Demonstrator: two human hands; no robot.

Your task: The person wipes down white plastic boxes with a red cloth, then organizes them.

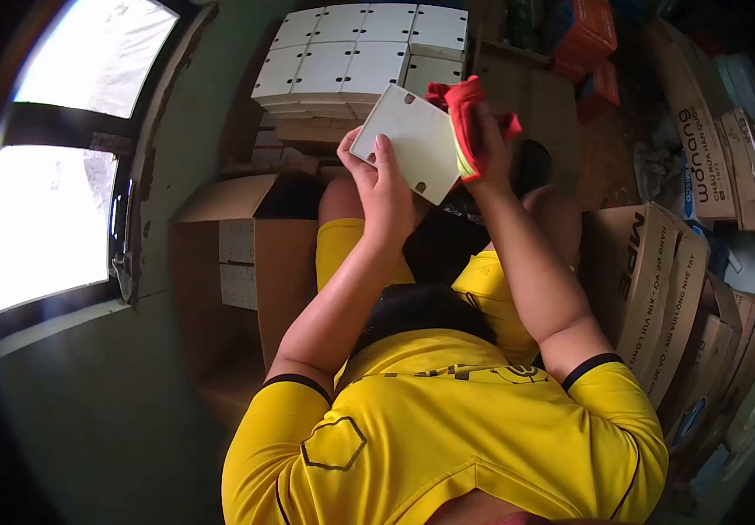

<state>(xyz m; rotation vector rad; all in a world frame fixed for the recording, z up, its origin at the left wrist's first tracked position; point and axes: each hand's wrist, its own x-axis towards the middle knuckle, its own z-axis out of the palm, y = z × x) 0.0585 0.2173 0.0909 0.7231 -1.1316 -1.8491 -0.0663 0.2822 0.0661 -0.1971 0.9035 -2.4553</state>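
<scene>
A white square panel [419, 144] with small dark slots at its edges is tilted in front of me. My left hand [384, 186] grips its left side, thumb lying on the face and fingers behind. At the panel's right edge, my right hand [490, 157] is closed around a bunched red cloth [465, 118] with a yellow-green border. The cloth touches that edge, and part of the right fingers is hidden by it. Just beyond stands a stack of similar white panels [351, 52], laid in rows.
An open cardboard box [268, 262] on the left has white pieces inside. Printed cartons [636, 280] lean on the right, with more cardboard [701, 166] behind. Orange boxes [586, 39] lie at the back right. A window [54, 219] is in the left wall.
</scene>
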